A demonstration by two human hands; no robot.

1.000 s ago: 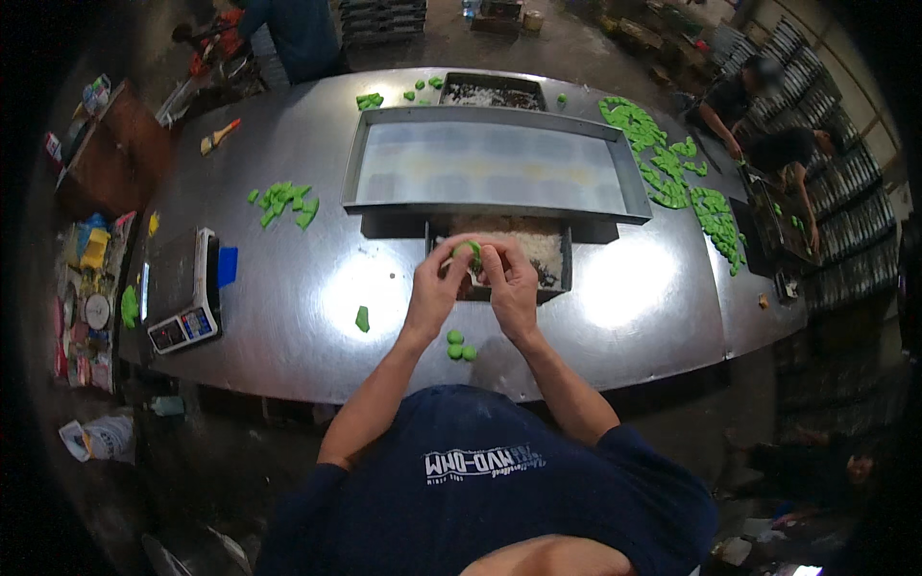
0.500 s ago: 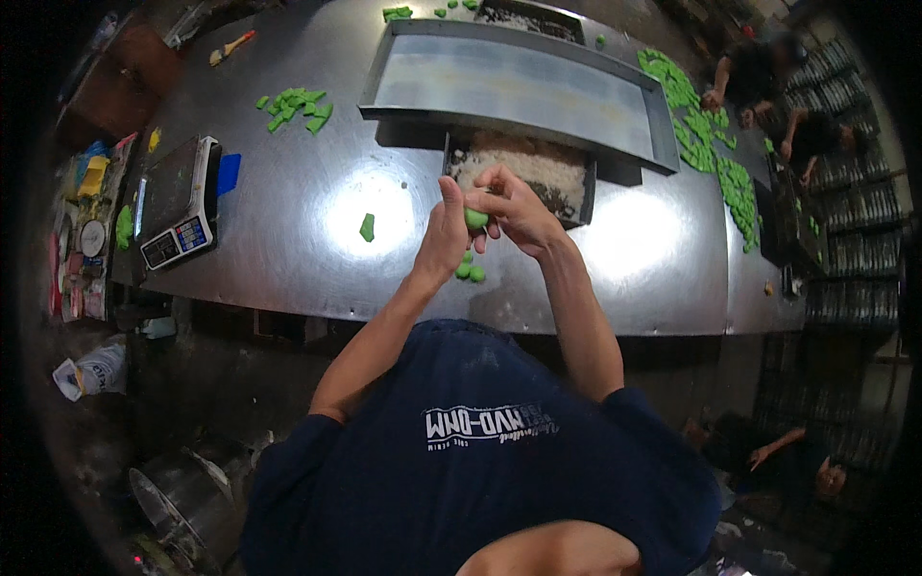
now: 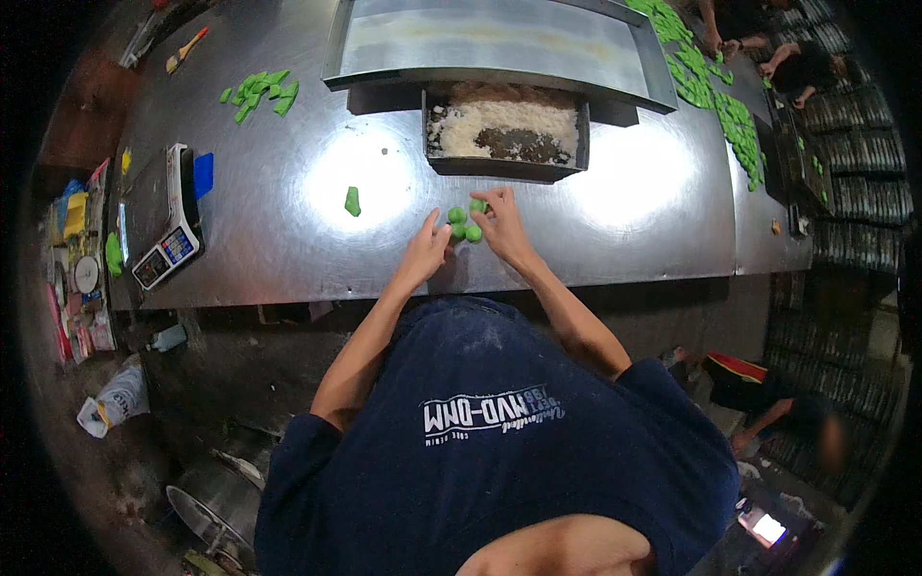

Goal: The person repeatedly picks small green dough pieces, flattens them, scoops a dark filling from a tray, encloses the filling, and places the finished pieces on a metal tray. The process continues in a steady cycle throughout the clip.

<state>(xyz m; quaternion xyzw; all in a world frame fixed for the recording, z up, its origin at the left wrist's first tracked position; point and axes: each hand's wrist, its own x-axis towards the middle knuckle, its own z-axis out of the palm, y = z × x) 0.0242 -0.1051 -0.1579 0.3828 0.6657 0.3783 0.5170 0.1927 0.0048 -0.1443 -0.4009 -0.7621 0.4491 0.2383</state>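
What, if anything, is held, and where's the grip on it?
The farthest green dough ball, in the right hand, apparently by its right side; exact finger contact can't be told. Left hand: no hold visible.

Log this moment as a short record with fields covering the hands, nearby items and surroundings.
Left hand: left of the green balls; contact unclear
Right hand: fingertips at the upper-right ball; grip unclear
Ball count: four, clustered
Surface: metal table
Beyond balls: dark tray with pale, crumbly material; large rectangular tray
Table's left side: single green piece, green pieces in a group, scale, brush
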